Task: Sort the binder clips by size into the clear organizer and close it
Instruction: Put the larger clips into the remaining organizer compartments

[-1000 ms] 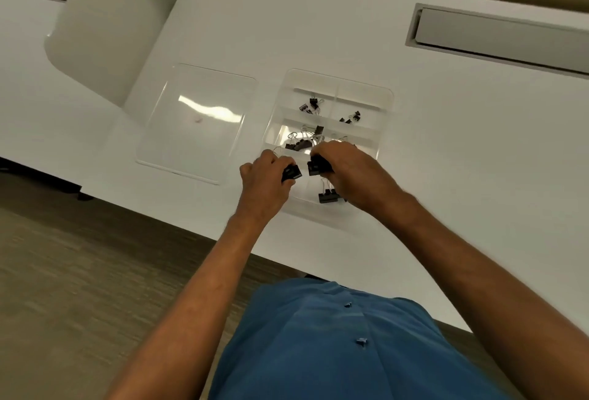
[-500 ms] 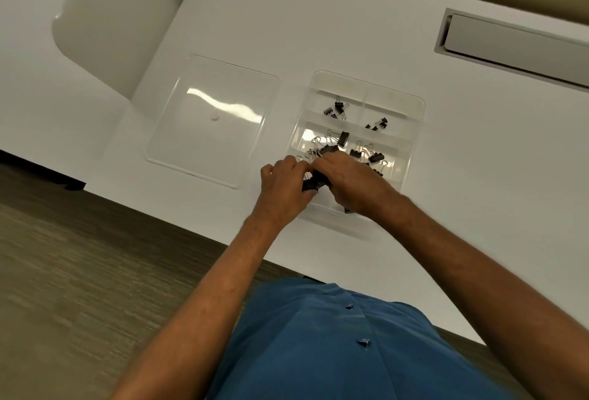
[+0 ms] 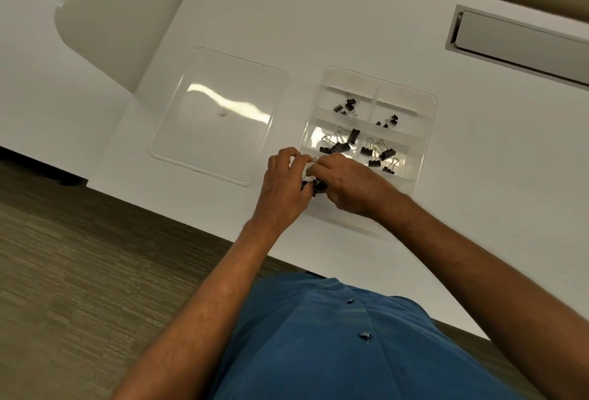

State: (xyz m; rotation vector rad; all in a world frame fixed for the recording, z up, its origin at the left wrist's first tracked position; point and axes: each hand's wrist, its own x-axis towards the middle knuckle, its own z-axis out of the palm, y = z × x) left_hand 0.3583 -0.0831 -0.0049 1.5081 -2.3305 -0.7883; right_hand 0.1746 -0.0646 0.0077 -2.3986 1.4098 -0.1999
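Observation:
The clear organizer lies open on the white table, split into compartments. Small black binder clips sit in its far left cell, tiny ones in the far right. Medium clips fill the middle left cell and more clips the middle right. Over the near left cell my left hand and my right hand meet, both gripping large black binder clips between them. The near compartment is mostly hidden by my hands.
The organizer's clear lid lies flat to the left of it. A grey cable hatch is set into the table at the far right. A pale chair back stands at the far left. The table edge runs just below my wrists.
The two hands, each holding a clip apart a second ago, have come together over the near left cell. The camera view has shifted, showing more of the middle compartments.

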